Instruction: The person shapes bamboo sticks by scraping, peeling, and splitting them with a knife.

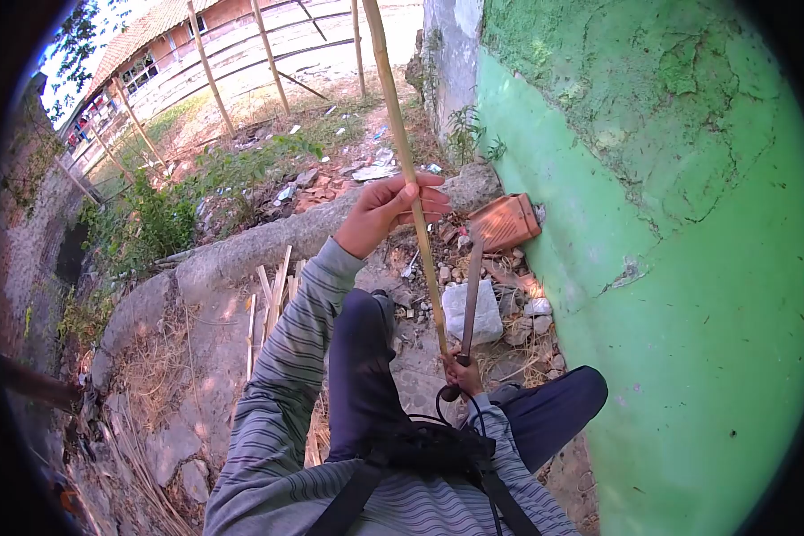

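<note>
My left hand (pixel 393 207) grips a long bamboo pole (pixel 400 143) between the thumb and fingers, with some fingertips stretched past it. The pole runs upright, slightly tilted, from the top of the view down to my right hand (pixel 462 372). That hand is closed around the dark handle of a machete (pixel 473 295), whose blade points up and away. The pole's lower end meets the right hand beside the handle; whether its fingers also grip the pole, I cannot tell. Split bamboo pieces (pixel 277 295) lie on the ground left of my knee.
A green plastered wall (pixel 670 357) rises close on the right. Near it lie an orange hollow brick (pixel 506 221), a white block (pixel 472 313) and rubble. A low concrete ledge (pixel 259 237) crosses in front. Beyond it are weeds, litter and thin upright poles (pixel 210 71).
</note>
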A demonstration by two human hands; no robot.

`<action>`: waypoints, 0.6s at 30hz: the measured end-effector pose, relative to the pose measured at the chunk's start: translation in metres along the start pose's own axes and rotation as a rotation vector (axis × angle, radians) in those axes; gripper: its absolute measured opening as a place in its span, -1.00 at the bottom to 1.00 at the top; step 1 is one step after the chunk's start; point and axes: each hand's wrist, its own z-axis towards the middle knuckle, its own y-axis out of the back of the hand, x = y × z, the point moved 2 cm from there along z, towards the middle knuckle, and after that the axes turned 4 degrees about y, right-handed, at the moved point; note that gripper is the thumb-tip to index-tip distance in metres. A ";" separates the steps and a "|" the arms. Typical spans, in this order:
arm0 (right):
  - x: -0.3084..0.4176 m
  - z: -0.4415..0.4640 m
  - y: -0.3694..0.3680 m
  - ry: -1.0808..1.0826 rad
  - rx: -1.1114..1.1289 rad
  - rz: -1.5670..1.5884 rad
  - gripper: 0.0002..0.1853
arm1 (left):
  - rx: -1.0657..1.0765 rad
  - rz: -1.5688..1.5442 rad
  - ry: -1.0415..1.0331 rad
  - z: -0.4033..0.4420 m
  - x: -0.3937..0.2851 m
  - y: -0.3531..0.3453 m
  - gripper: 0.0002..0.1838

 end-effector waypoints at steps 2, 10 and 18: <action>0.000 -0.002 -0.002 0.003 -0.057 0.009 -0.82 | 0.038 0.066 -0.007 -0.002 -0.002 -0.002 -0.55; 0.016 -0.004 -0.002 0.075 -0.123 0.094 -0.64 | 0.009 0.137 -0.020 -0.008 -0.008 -0.011 -0.60; 0.037 -0.011 -0.005 0.152 -0.156 -0.006 -0.59 | 0.124 0.322 -0.067 -0.003 0.014 -0.012 -0.66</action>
